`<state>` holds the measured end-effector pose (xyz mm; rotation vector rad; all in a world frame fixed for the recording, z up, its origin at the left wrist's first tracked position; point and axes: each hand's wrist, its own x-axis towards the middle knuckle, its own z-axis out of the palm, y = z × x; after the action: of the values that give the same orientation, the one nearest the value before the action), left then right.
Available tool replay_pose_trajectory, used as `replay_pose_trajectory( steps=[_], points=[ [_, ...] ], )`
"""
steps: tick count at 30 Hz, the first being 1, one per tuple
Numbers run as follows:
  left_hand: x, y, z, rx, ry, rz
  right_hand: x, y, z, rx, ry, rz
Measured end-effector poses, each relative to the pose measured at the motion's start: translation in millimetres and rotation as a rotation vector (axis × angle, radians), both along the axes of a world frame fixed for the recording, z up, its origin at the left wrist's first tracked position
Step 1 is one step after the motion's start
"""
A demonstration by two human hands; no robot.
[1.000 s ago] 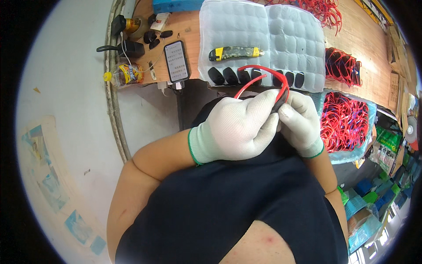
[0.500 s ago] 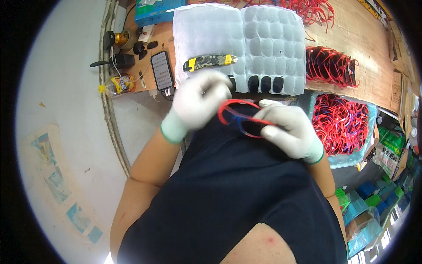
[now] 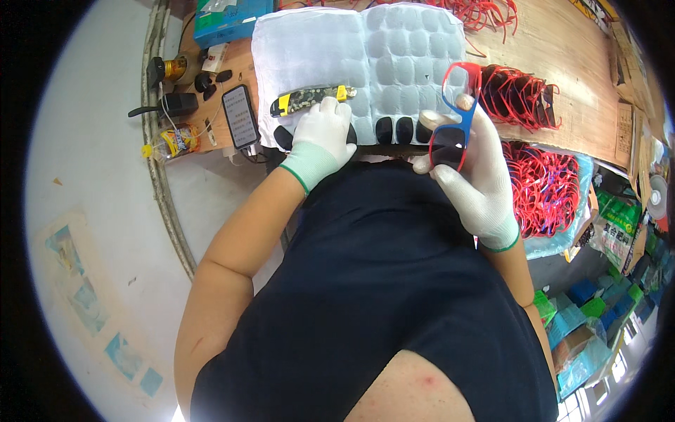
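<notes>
My right hand (image 3: 485,176) holds a red and blue glasses frame (image 3: 460,116) upright by its lower part. A dark lens (image 3: 448,149) sits in the lower opening; the upper opening has none, and a gloved fingertip shows at its edge. My left hand (image 3: 320,137) lies on the white padded cloth (image 3: 309,49), fingers stretched forward and thumb apart. Beside its thumb is a dark lens (image 3: 351,133), with another lens (image 3: 283,137) on its other side. More loose lenses (image 3: 394,131) line the near edge of the cloth. Both hands wear white gloves.
A patterned yellow-ended knife-like tool (image 3: 313,99) lies on the cloth. To the left are a phone (image 3: 240,117) and a bottle (image 3: 176,141). Red frames with dark lenses (image 3: 520,98) stand in a row at right, above a bin of red frames (image 3: 545,190).
My right hand has raised the glasses frame and turned it upright, up and to the right. My left hand has moved away from the frame and come down on the cloth among the lenses.
</notes>
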<state>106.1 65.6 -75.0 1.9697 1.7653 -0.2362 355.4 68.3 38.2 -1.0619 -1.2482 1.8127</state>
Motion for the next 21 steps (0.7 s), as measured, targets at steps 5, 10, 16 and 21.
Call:
replay_pose_trajectory(
  steps=[5, 10, 16, 21],
  points=[
    [-12.4, -2.4, 39.2, -0.268, -0.934, 0.242, 3.7, -6.9, -12.6, 0.023, 0.062, -0.16],
    [-1.4, -12.0, 96.5, -0.406, -1.627, 0.514, -20.9, -10.5, -10.2, 0.1, -0.205, 0.155],
    [-6.0, -28.8, 90.0, -0.382, -1.762, 0.637, -44.9, -25.0, -3.0, -0.001, -0.08, 0.108],
    [-24.7, -43.3, 84.0, -0.712, -2.189, 0.637, -61.3, -19.7, 8.1, 0.079, -0.095, 0.325]
  ],
)
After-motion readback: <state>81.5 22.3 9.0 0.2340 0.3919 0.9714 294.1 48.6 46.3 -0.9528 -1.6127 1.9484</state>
